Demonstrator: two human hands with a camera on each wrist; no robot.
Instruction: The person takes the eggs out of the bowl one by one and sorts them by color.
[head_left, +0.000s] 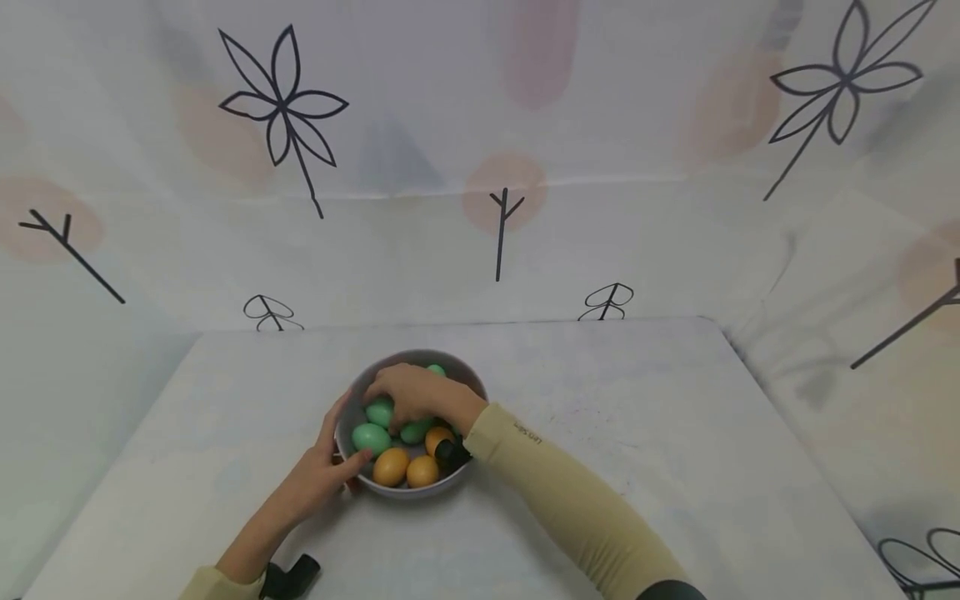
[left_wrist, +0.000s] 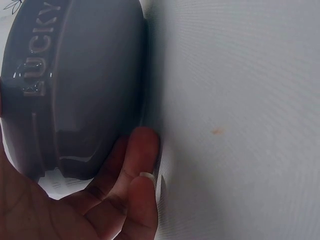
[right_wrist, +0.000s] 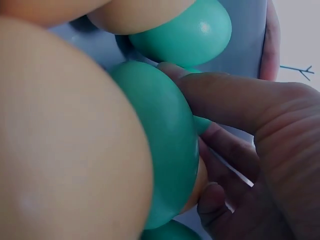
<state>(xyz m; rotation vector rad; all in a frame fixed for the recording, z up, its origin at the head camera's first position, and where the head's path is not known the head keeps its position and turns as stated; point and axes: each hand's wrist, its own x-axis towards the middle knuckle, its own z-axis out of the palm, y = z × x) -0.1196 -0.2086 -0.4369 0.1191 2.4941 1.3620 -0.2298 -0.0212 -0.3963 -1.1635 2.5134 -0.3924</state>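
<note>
1. The grey bowl (head_left: 408,492) stands on the white table (head_left: 675,458); "LUCKY" lettering (left_wrist: 42,52) marks its outside.
2. In the bowl, 3 orange eggs (head_left: 392,467) show toward its near side, green eggs (head_left: 371,439) toward its left and far sides.
3. Your left hand (head_left: 322,473) holds the bowl's left side, thumb over its edge.
4. Your right hand (head_left: 412,392) is inside the bowl, touching 1 green egg (right_wrist: 165,145); I cannot tell whether it grips.

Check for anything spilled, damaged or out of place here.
Only a small orange mark on the white tabletop looks odd, breaking its pale surface beside the bowl. The visible eggs all lie inside.
</note>
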